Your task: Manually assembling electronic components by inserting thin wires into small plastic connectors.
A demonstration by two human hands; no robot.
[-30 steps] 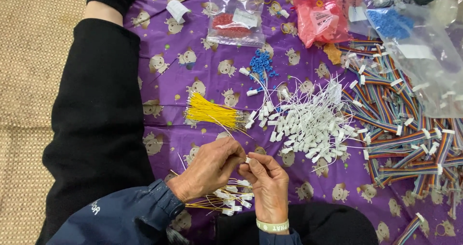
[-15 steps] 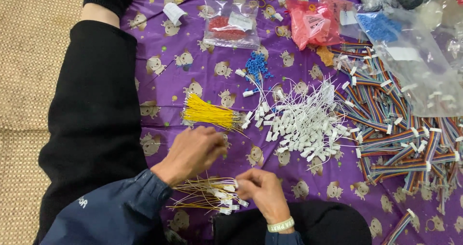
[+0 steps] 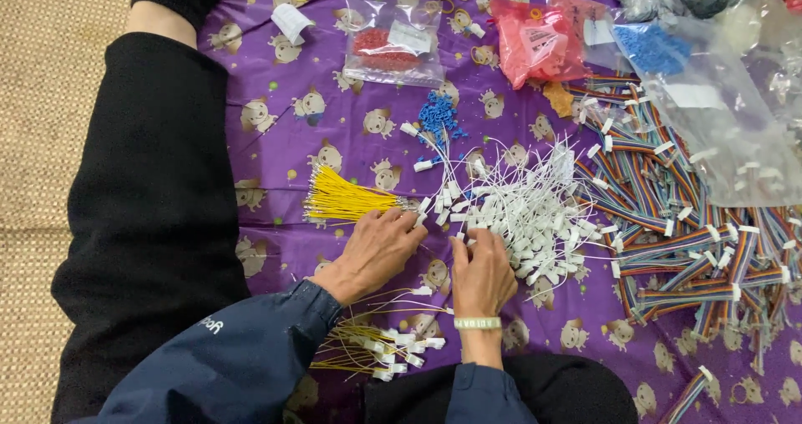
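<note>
Both hands have gone up from the lap to the white pile (image 3: 535, 211); the left hand (image 3: 376, 248) lies at the pile's near-left edge, fingers curled loosely at the tip of the yellow bundle (image 3: 342, 198), which lies left of the pile; whether it pinches a wire I cannot tell; the right hand (image 3: 480, 274) presses its fingertips into the pile's near edge, grip hidden; half a second ago they worked over the finished wires (image 3: 376, 349), now lying alone below the pile, so one piece looks done and fresh stock is being picked.
</note>
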